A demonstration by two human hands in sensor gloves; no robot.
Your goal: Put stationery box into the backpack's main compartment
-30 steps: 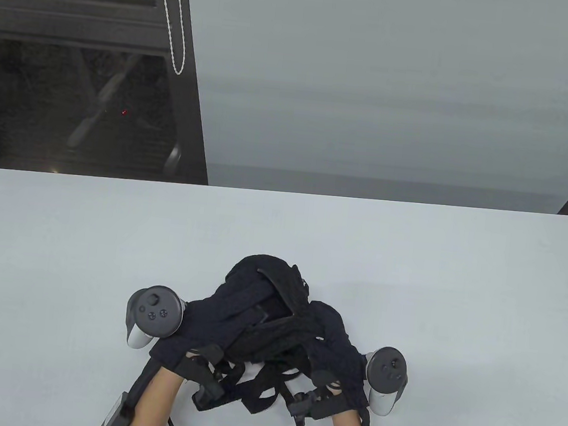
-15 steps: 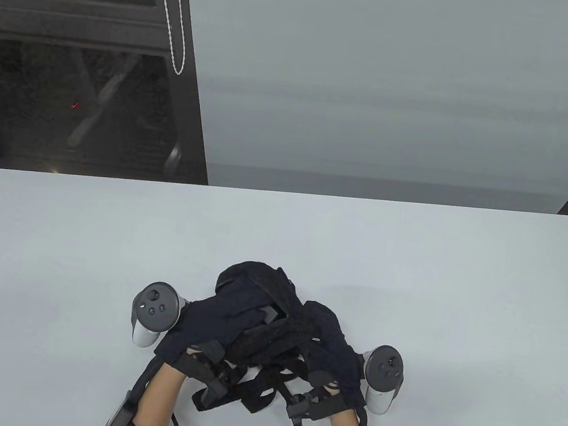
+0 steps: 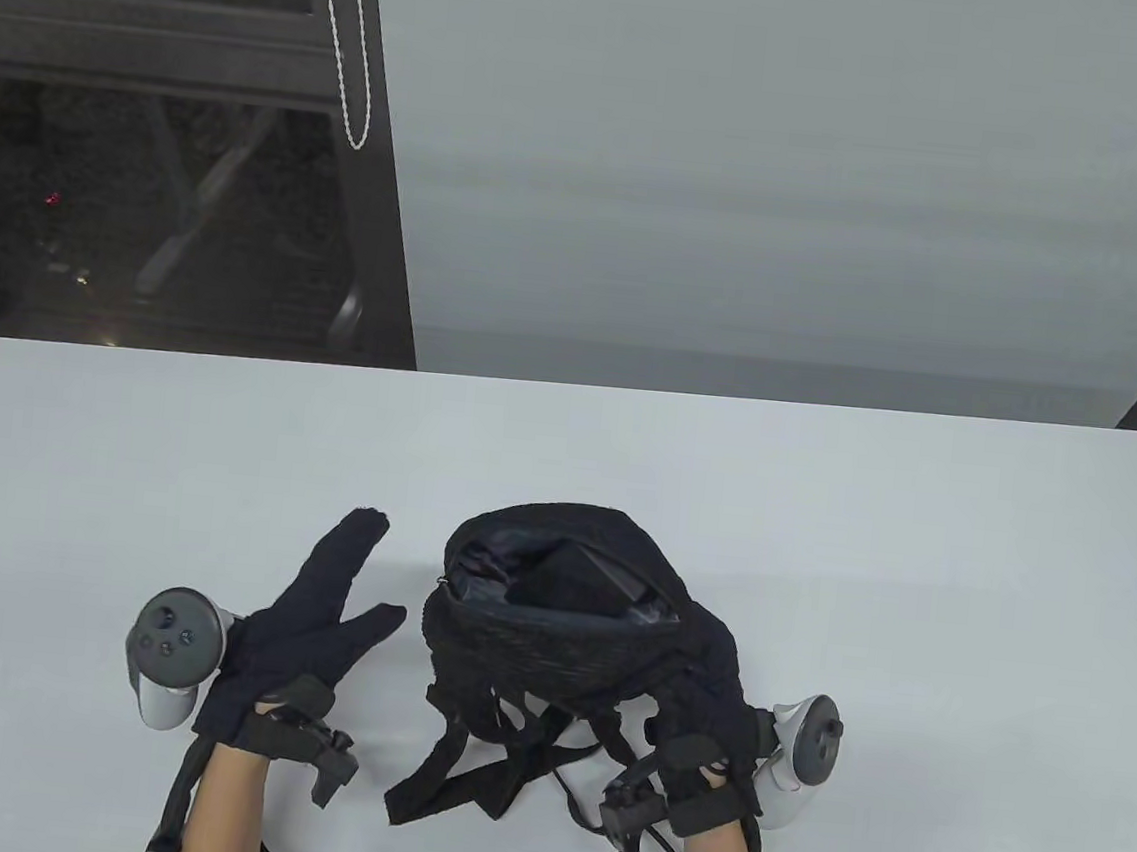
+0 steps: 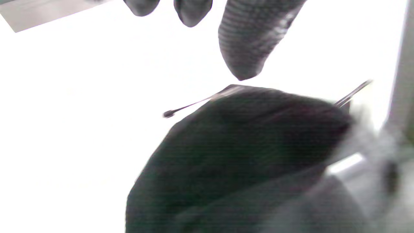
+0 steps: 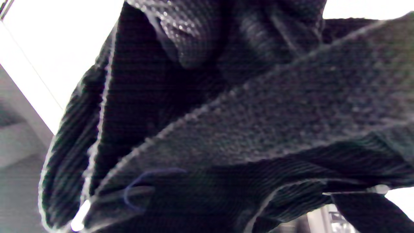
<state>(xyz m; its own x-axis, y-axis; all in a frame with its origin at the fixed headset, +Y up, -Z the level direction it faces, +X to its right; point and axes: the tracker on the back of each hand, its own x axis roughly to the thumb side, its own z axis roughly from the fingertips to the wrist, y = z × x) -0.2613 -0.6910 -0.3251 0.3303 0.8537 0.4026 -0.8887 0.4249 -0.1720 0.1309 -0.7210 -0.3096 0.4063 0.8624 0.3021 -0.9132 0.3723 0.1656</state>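
Observation:
The black backpack (image 3: 547, 645) stands on the white table (image 3: 820, 531) with its main compartment open at the top. A dark stationery box (image 3: 574, 582) lies inside the opening. My left hand (image 3: 337, 590) is spread flat above the table, left of the backpack and apart from it. Its fingertips (image 4: 242, 55) hang over the bag's dark bulk (image 4: 239, 155) in the left wrist view. My right hand (image 3: 705, 675) grips the backpack's right side. In the right wrist view its fingers (image 5: 194, 35) press into the black fabric (image 5: 258, 123).
The backpack's loose straps (image 3: 485, 770) trail toward the table's front edge. The table's far edge (image 3: 573, 383) runs across the middle of the table view, with a dark post (image 3: 372, 176) and floor behind it.
My left hand has let go of the backpack and moved left, fingers spread. The opening, covered before by both hands, now shows with the box inside. My right hand shifted slightly right.

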